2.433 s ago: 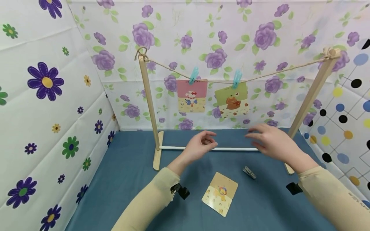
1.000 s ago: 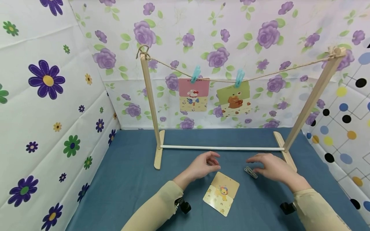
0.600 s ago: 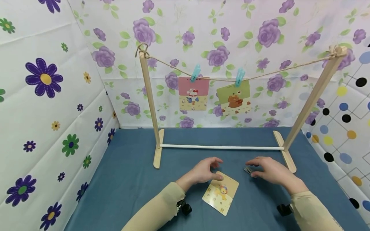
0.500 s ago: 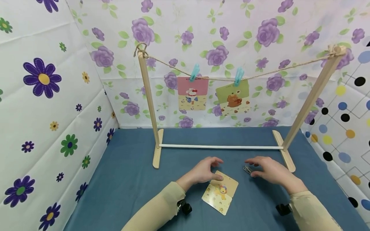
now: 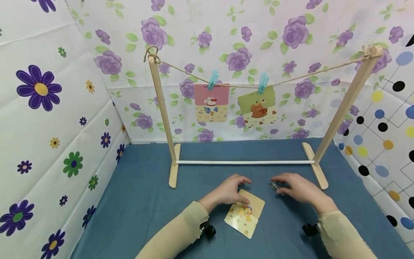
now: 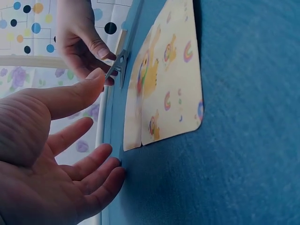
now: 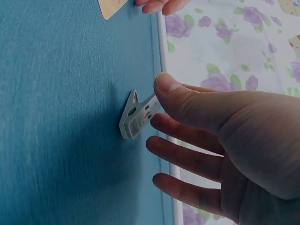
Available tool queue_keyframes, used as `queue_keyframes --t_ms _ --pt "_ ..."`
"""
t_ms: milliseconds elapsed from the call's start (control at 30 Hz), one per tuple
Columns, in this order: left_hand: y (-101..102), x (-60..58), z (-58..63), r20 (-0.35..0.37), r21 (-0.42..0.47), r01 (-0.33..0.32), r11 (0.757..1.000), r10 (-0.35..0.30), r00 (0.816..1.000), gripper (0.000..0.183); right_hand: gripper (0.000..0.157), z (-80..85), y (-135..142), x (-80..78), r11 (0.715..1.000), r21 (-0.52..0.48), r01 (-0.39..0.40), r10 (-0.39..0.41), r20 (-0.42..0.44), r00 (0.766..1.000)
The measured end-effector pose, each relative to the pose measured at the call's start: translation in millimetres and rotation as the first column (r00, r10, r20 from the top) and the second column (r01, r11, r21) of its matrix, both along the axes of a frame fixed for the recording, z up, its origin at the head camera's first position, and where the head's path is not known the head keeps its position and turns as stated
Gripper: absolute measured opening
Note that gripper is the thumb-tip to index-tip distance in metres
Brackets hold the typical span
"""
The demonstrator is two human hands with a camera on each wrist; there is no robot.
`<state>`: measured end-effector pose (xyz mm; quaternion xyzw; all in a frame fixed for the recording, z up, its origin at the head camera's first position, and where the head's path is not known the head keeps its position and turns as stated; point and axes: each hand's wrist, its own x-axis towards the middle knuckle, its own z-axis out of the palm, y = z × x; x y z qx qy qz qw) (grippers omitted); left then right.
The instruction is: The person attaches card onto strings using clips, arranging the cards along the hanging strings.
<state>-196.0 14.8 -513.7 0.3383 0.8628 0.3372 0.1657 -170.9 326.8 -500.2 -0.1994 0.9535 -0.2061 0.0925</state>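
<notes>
A yellow lion card lies flat on the blue cloth. Over its upper left edge is my left hand, fingers loosely bent and thumb overlapping the card in the head view. The left wrist view shows that palm holding nothing, beside the card. A pale grey clothespin lies on the cloth to the right of the card, its handles spread in a V. My right hand is at it, the thumb tip right at one handle and the other fingers apart and loosely bent. The index fingertip is mostly hidden behind the thumb in the right wrist view.
Behind the hands stands a wooden frame with a left post, a right post and a white bottom rod. From its sagging twine hang a pink rabbit card and a green bear card, each under a turquoise clothespin.
Both hands have come down from in front of the frame, the left to the lion card, the right to the grey clothespin. The view has shifted slightly; the cards and clothespin stay in place.
</notes>
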Motion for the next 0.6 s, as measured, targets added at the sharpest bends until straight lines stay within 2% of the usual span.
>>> queue_keyframes --t_ms 133,333,600 --pt "1.5 -0.3 0.1 -0.043 -0.058 0.015 0.998 -0.018 0.999 0.070 0.042 -2.5 -2.6 -1.7 1.000 -0.008 -0.004 0.004 0.008 1.000" --pt "5.0 0.6 0.6 -0.063 -0.137 0.018 0.990 -0.027 0.998 0.078 0.041 -5.8 -5.0 -3.8 1.000 0.016 0.016 -0.015 -0.025 1.000" --pt "10.1 0.9 -1.1 -0.118 -0.260 0.027 0.965 -0.059 0.991 0.082 0.037 -6.9 -11.5 -4.0 0.998 0.016 0.054 -0.053 -0.058 0.997"
